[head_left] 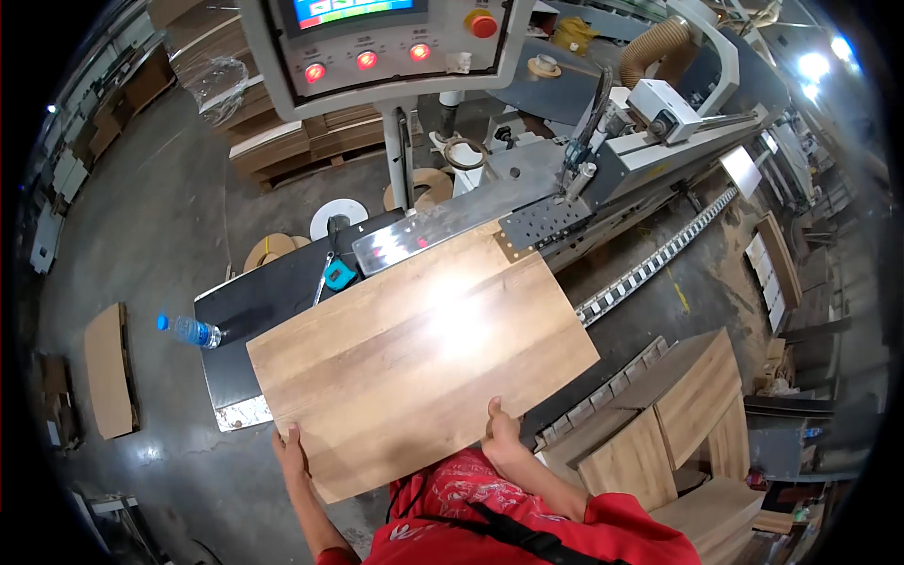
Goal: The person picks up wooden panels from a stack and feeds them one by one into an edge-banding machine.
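Note:
A wide wood-grain board [377, 386] lies in front of me, bright with a lamp's reflection in its middle. My left hand [290, 454] grips its left end near the front corner, thumb on top and fingers hidden under the edge. At the near long edge, my right hand [503, 428] holds it the same way, thumb up on the face. The far right corner of the board reaches a dark perforated plate [544, 226] on the machine [650, 146]. Part of the board rests over the black machine table [231, 363]; the underside is hidden.
A water bottle [193, 330] and a blue tape measure [339, 274] sit on the table. The control panel [377, 66] hangs above, with lit red buttons. Right of me stand stacked wood-grain boards [626, 461] beside a roller track [650, 268]. Edging rolls [337, 217] lie behind the table.

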The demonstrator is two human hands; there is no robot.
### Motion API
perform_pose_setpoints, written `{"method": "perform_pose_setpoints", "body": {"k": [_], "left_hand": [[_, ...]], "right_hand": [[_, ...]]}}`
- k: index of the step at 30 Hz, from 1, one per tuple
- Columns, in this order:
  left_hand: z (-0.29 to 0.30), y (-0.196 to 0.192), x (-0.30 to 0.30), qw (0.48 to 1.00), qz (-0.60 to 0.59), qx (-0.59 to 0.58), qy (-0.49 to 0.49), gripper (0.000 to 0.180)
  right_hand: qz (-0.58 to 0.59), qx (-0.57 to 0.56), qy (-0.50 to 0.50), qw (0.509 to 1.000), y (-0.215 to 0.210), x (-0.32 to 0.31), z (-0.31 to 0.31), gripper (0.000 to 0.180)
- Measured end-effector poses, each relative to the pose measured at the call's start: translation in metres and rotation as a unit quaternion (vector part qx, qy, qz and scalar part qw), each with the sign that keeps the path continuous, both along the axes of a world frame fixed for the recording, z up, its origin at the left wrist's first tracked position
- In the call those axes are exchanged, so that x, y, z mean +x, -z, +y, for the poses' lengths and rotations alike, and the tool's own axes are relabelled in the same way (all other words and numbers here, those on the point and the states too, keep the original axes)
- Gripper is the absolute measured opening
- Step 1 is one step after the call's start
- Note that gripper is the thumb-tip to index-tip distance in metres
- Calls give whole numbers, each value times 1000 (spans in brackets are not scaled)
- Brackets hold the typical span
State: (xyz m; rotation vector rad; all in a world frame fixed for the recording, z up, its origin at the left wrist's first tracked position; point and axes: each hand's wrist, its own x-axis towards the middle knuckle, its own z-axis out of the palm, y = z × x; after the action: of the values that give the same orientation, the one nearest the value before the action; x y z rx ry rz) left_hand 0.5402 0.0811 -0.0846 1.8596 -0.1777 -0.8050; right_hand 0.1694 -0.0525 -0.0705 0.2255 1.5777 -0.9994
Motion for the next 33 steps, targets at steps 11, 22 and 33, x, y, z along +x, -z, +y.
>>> {"method": "perform_pose_setpoints", "body": {"k": [11, 22, 33], "left_hand": [[-64, -29, -84, 999, 27, -39, 21, 38], [-128, -34, -166, 999, 40, -6, 15, 34], [-177, -4, -247, 996, 61, -61, -12, 39]], "right_hand": [[44, -66, 16, 997, 35, -76, -37, 28], [42, -84, -20, 995, 22, -163, -100, 33], [52, -87, 67, 993, 27, -236, -172, 50]]}}
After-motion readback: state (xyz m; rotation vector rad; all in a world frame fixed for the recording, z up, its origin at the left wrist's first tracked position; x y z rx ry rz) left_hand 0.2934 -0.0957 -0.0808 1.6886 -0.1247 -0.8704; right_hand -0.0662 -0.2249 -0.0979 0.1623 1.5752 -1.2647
